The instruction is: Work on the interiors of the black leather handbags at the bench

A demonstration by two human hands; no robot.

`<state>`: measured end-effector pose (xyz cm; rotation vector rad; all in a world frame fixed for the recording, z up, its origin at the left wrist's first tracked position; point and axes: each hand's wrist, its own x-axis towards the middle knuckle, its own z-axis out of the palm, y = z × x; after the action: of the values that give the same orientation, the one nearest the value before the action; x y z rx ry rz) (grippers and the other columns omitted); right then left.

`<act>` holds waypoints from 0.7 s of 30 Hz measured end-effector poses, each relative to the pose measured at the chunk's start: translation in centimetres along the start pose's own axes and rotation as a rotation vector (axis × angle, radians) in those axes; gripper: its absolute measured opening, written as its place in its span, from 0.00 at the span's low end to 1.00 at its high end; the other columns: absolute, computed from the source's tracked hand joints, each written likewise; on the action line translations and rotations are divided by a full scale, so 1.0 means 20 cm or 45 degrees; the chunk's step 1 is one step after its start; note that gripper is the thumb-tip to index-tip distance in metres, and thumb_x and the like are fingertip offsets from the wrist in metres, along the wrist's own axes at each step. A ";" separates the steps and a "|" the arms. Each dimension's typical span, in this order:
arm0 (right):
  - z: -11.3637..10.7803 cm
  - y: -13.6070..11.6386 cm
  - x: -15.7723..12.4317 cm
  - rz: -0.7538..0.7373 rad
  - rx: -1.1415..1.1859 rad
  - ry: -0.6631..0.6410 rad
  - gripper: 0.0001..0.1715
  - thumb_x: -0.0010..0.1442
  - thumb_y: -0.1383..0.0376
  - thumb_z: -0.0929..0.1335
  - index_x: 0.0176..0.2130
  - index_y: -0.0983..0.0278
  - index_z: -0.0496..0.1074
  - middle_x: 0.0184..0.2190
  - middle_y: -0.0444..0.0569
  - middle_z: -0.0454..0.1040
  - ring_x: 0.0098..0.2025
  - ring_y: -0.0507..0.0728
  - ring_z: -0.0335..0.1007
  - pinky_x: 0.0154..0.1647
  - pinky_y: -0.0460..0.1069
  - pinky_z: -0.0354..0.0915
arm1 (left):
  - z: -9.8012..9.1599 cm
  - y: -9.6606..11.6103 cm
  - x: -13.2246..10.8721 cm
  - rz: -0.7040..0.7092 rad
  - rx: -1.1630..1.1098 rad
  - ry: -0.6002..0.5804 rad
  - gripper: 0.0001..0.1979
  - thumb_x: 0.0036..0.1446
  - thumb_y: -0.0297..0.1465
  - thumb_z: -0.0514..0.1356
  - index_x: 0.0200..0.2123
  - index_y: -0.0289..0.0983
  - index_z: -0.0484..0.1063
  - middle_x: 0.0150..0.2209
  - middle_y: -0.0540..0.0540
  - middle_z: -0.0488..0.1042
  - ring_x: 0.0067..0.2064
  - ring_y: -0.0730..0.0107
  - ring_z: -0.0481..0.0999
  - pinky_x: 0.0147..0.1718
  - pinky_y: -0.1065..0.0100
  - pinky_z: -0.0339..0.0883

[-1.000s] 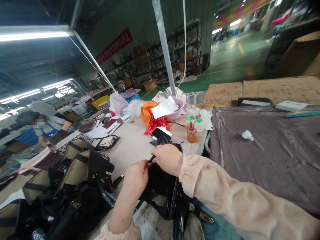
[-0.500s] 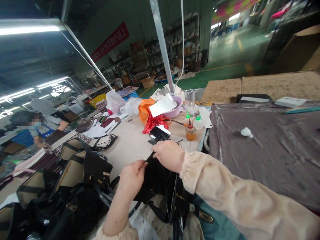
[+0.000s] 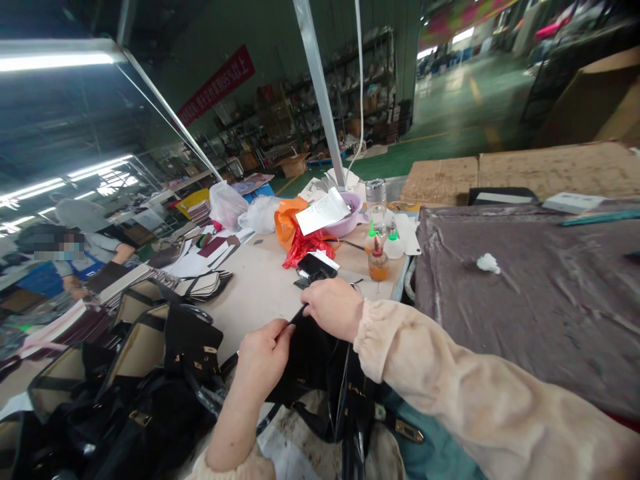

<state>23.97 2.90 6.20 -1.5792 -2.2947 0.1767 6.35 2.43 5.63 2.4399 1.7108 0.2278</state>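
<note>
Barely shifted since before — my left hand (image 3: 263,357) pinches the strap (image 3: 299,314); my right hand (image 3: 333,308) grips the rim of the black bag (image 3: 320,363).

Overhead at left a fluorescent tube (image 3: 55,59) is blown out white, and the further tubes (image 3: 100,167) behind it flare. Washed-out daylight comes from the far hall opening (image 3: 450,47). Light on the tabletop (image 3: 260,287) is even, shadows soft. Dull sheen on the grey cloth (image 3: 525,293). The black bag (image 3: 320,360) is near-solid dark, with small glints on its hardware. Wide-angle bend: the pole (image 3: 317,87) leans and the edges stretch. The near sleeve (image 3: 475,400) is soft; far shelves are smeary.
</note>
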 end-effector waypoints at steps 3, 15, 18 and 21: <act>-0.01 -0.01 0.01 0.004 -0.031 -0.009 0.10 0.56 0.64 0.64 0.31 0.65 0.74 0.32 0.50 0.75 0.36 0.57 0.70 0.34 0.47 0.62 | 0.00 0.04 0.01 0.014 0.124 0.056 0.14 0.58 0.37 0.48 0.31 0.40 0.72 0.22 0.48 0.73 0.26 0.69 0.71 0.24 0.71 0.52; -0.06 -0.01 -0.03 0.037 -0.107 0.010 0.11 0.58 0.66 0.61 0.34 0.65 0.72 0.32 0.50 0.74 0.35 0.56 0.70 0.32 0.48 0.63 | 0.03 0.05 0.06 -0.006 0.026 0.101 0.11 0.57 0.36 0.50 0.29 0.40 0.70 0.24 0.49 0.73 0.27 0.71 0.70 0.25 0.72 0.51; -0.07 0.00 -0.03 0.054 -0.115 0.005 0.12 0.59 0.65 0.61 0.34 0.65 0.72 0.33 0.50 0.74 0.36 0.57 0.70 0.31 0.48 0.63 | 0.03 0.05 0.06 -0.007 0.009 0.090 0.12 0.57 0.37 0.50 0.27 0.40 0.69 0.22 0.50 0.71 0.26 0.72 0.69 0.24 0.72 0.49; -0.06 0.01 -0.02 0.057 -0.104 0.004 0.12 0.59 0.65 0.61 0.34 0.65 0.72 0.33 0.51 0.74 0.36 0.57 0.70 0.32 0.48 0.63 | 0.02 0.06 0.06 -0.018 -0.005 0.075 0.12 0.57 0.37 0.50 0.26 0.40 0.68 0.20 0.51 0.69 0.24 0.73 0.67 0.24 0.73 0.48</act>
<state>24.80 2.45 7.20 -1.6706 -2.2923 0.0924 8.00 3.18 5.48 2.4411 1.7483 0.3040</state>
